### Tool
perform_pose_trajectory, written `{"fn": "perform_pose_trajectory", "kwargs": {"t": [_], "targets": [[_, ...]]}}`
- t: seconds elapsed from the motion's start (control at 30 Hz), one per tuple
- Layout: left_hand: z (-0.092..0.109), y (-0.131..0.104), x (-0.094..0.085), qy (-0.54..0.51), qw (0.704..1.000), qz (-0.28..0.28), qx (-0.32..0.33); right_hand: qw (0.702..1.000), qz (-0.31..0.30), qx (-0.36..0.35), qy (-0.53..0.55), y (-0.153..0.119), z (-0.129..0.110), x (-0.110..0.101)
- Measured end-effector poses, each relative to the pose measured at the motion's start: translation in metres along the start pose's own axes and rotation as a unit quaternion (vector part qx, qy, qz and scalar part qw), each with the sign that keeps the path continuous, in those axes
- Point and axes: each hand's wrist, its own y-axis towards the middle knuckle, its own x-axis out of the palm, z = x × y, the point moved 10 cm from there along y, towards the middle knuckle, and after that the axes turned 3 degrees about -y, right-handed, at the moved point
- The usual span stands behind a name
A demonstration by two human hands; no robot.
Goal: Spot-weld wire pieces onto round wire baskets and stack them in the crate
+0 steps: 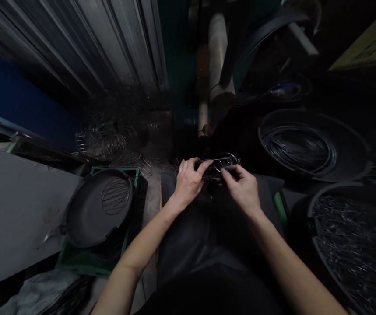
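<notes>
In the middle of the head view is a small frame of thin metal wire [237,161], with straight bars and rounded wire loops. My left hand [188,181] is closed on its left end, the thumb pointing right along the bars. At the right end my right hand [245,188] pinches the wire near a loop, thumb and fingers drawn together. Dark shadow under the fingers hides where the wires meet. The frame is above a dark work surface [269,186], in front of my lap.
On the left, a black pan-like tub [82,218] holds a round wire grid [117,195] and rests on a green crate [89,264]. Wire pieces [99,142] are heaped behind. Rightward are a tub with coiled wire [299,148] and a bucket of short wire pieces [352,245]. Machine cylinders [218,48] rise ahead.
</notes>
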Motion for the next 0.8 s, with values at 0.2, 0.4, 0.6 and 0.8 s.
{"fn": "perform_pose_trajectory", "kwargs": {"t": [0.2,0.4,0.6,0.8], "targets": [[-0.008,0.004,-0.004,0.005,0.999,0.034,0.006,0.987,0.071,-0.116,-0.089,-0.002,-0.026,0.008],[-0.017,0.011,-0.006,0.007,0.998,0.061,-0.001,0.969,0.108,-0.188,-0.118,0.006,-0.036,0.016],[-0.021,0.022,-0.014,0.008,0.995,0.099,0.010,0.958,0.134,-0.222,-0.123,0.015,-0.049,0.017],[-0.022,0.029,-0.020,0.009,0.992,0.120,0.022,0.949,0.143,-0.252,-0.123,0.018,-0.058,0.018]]}}
